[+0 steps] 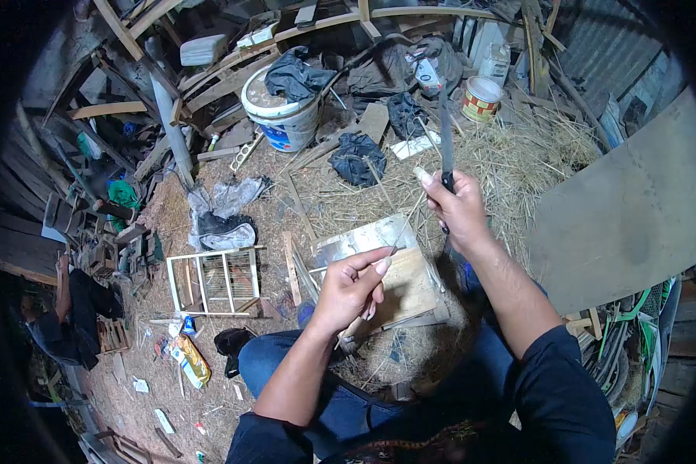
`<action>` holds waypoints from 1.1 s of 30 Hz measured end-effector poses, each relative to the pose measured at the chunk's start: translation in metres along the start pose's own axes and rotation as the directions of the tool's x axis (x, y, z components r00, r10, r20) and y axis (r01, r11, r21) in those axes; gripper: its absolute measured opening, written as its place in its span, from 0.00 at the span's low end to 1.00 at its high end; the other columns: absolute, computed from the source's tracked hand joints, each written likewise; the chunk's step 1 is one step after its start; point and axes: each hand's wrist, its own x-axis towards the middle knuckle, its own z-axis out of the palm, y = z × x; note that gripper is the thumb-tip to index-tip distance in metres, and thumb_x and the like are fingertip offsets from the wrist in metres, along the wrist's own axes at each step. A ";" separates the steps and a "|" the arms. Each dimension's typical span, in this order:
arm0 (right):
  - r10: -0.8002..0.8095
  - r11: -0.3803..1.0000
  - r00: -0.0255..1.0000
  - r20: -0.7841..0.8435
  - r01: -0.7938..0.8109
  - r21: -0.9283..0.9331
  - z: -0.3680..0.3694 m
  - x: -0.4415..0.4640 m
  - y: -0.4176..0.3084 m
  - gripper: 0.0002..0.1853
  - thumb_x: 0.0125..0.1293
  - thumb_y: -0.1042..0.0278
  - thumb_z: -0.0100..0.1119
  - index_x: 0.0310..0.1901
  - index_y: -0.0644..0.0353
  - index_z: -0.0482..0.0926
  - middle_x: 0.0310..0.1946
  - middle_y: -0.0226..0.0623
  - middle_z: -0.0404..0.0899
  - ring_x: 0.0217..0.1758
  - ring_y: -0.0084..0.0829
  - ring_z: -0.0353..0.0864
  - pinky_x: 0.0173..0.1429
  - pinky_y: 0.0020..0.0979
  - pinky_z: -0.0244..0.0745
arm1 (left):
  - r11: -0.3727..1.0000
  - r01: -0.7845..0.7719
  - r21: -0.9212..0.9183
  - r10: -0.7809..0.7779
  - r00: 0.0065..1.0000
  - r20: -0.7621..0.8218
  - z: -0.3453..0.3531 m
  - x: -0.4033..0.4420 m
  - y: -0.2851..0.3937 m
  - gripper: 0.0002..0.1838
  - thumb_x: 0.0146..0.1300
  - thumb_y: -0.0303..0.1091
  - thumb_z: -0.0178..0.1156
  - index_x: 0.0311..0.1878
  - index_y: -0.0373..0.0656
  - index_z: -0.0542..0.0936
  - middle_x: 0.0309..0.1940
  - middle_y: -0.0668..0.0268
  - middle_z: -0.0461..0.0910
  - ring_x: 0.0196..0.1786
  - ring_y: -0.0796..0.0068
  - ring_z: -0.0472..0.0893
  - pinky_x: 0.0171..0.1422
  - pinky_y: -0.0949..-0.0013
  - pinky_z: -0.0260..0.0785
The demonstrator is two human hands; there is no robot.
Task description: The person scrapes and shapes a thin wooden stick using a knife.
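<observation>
My right hand is closed around the black handle of a knife, its long blade pointing up and away from me. The right thumb has a pale wrapping near its tip. Lower and to the left, my left hand is closed in a pinch on a thin stick, which shows as a dark sliver past the fingertips; the rest is mostly hidden by the hand. Beneath both hands, between my knees, a pale wooden board rests low over the ground, touched by neither hand.
Left of me lies a slatted wooden frame, with a yellow packet nearby. A white bucket and a smaller tub stand ahead among straw and black plastic. A large flat sheet leans at right. Another person sits far left.
</observation>
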 end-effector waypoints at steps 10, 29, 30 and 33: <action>0.084 0.996 0.976 0.202 -0.091 0.027 0.022 -0.020 0.002 0.14 0.71 0.59 0.69 0.32 0.54 0.78 0.19 0.22 0.75 0.14 0.10 0.62 0.17 0.18 0.53 | 0.996 -0.028 -0.084 0.027 1.000 -0.007 0.003 0.002 -0.003 0.18 0.80 0.38 0.55 0.61 0.35 0.81 0.15 0.68 0.76 0.11 0.83 0.69 0.15 0.78 0.58; 0.088 0.996 0.986 0.139 -0.091 0.013 0.013 -0.014 -0.003 0.15 0.74 0.55 0.66 0.35 0.57 0.78 0.26 0.18 0.75 0.26 0.12 0.69 0.31 0.20 0.64 | 0.989 -0.009 -0.147 0.017 0.999 0.051 0.003 0.002 -0.005 0.16 0.79 0.37 0.56 0.59 0.35 0.81 0.18 0.68 0.77 0.13 0.84 0.70 0.18 0.79 0.60; -0.015 0.995 0.989 0.150 0.029 -0.093 0.011 -0.010 0.001 0.15 0.75 0.55 0.64 0.40 0.58 0.78 0.26 0.21 0.76 0.26 0.16 0.72 0.31 0.24 0.67 | 0.990 -0.004 -0.142 0.011 0.999 0.044 0.003 0.002 -0.005 0.17 0.79 0.37 0.56 0.61 0.36 0.81 0.19 0.69 0.77 0.14 0.85 0.70 0.18 0.79 0.61; -0.145 0.936 0.978 0.148 0.184 -0.299 0.012 -0.015 -0.001 0.16 0.77 0.55 0.60 0.52 0.60 0.74 0.28 0.30 0.78 0.28 0.26 0.78 0.34 0.32 0.71 | 0.983 -0.061 -0.176 0.055 0.998 -0.040 0.001 0.003 -0.005 0.17 0.79 0.36 0.57 0.63 0.37 0.81 0.20 0.70 0.77 0.14 0.86 0.69 0.19 0.79 0.62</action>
